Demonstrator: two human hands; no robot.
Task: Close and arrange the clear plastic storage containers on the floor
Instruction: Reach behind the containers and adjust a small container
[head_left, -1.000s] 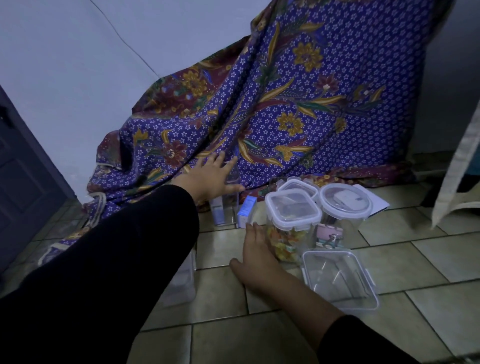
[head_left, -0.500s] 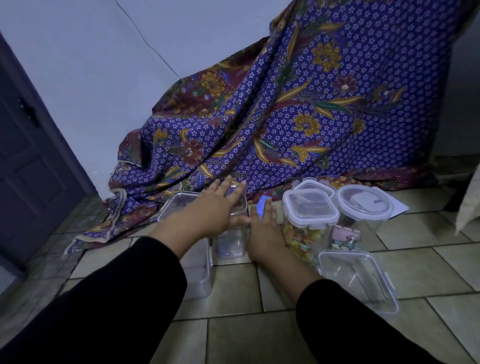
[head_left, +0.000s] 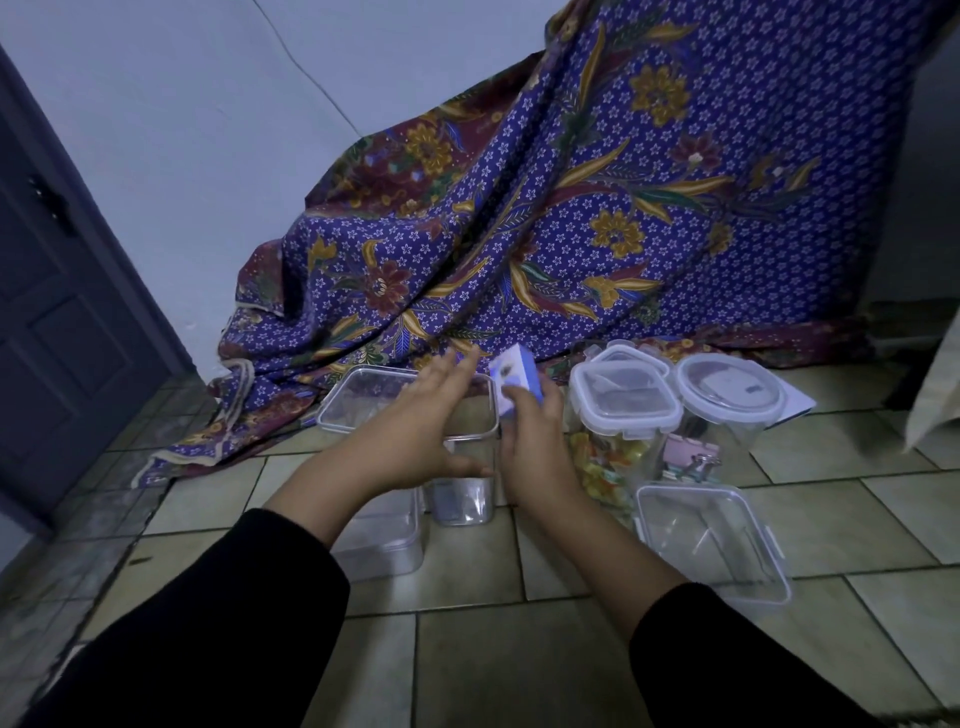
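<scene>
- Floor (head_left: 519, 665): pale tiles; carries every container, grouped toward its far edge, where the cloth lies
- Left hand (head_left: 415, 431): fingers straight and slightly spread, palm down over the mouth of the tall container; holds nothing; contact with the rim cannot be told
- Right hand (head_left: 530, 447): fingers pinching the small box, raised just beside the tall container's right rim
- Small box (head_left: 514, 384): blue and white, tilted, clear of the floor
- Tall container (head_left: 467, 499): clear, square, no lid; upright between the two hands
- Left container (head_left: 384, 540): clear, no lid; touching or just beside the tall container's left side; partly hidden by the left forearm
- Square lidded container (head_left: 623, 410): lid on; colourful contents inside; just right of the right hand
- Round lidded container (head_left: 727, 395): lid on; beside the square one, toward the floor's right edge; small items at its base
- Small lidded container (head_left: 628, 358): behind those two, at the cloth's hem
- Open container (head_left: 711, 540): clear, low, no lid; nearest of the right-hand group
- Paper (head_left: 795, 405): white sheet under the round container
- Cloth (head_left: 571, 234): purple floral, draped down to the floor
- Door (head_left: 62, 312): dark, at the floor's left edge
</scene>
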